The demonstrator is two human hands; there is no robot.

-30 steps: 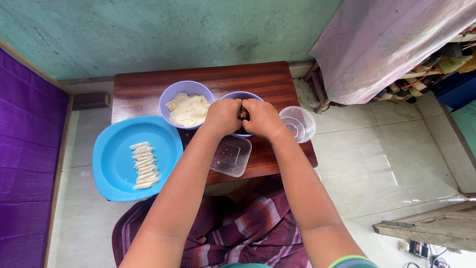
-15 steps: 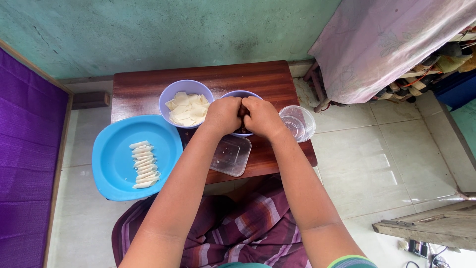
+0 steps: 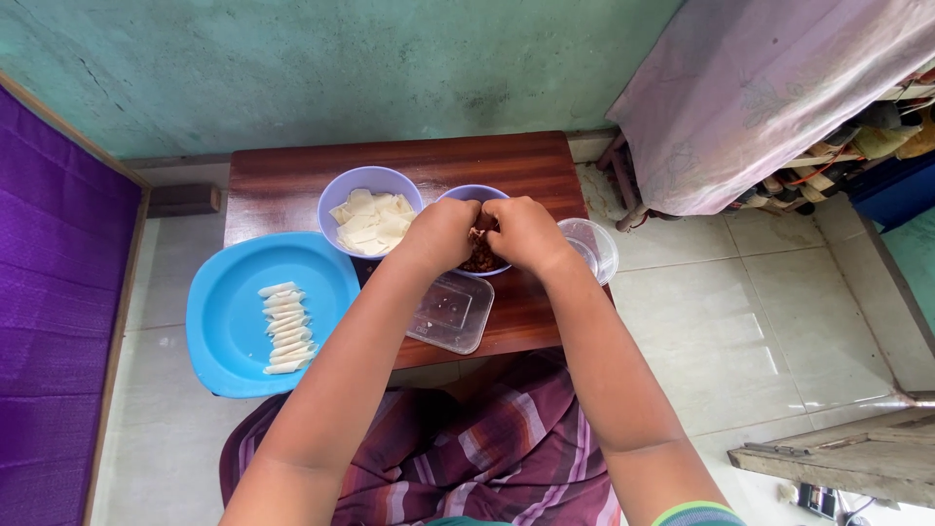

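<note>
A low wooden table (image 3: 292, 185) carries the work. At its nine o'clock edge a big blue plate (image 3: 234, 331) holds a neat column of finished white rolls (image 3: 284, 328), about ten, so a fair share of the rolling looks done. At eleven o'clock a purple bowl (image 3: 343, 185) is well filled with flat white wrappers (image 3: 372, 221), so plenty seems left to roll. At one o'clock a second purple bowl (image 3: 466, 193) holds brown filling (image 3: 482, 255); both hands meet over it, the left hand (image 3: 440, 234) and right hand (image 3: 526, 232) curled shut, fingertips pinching something at the filling, though what exactly they grip is hidden. At six o'clock lies a clear rectangular tub (image 3: 453, 312), nearly empty; at three o'clock a clear round cup (image 3: 594, 245). No labels or signs show on any container.
</note>
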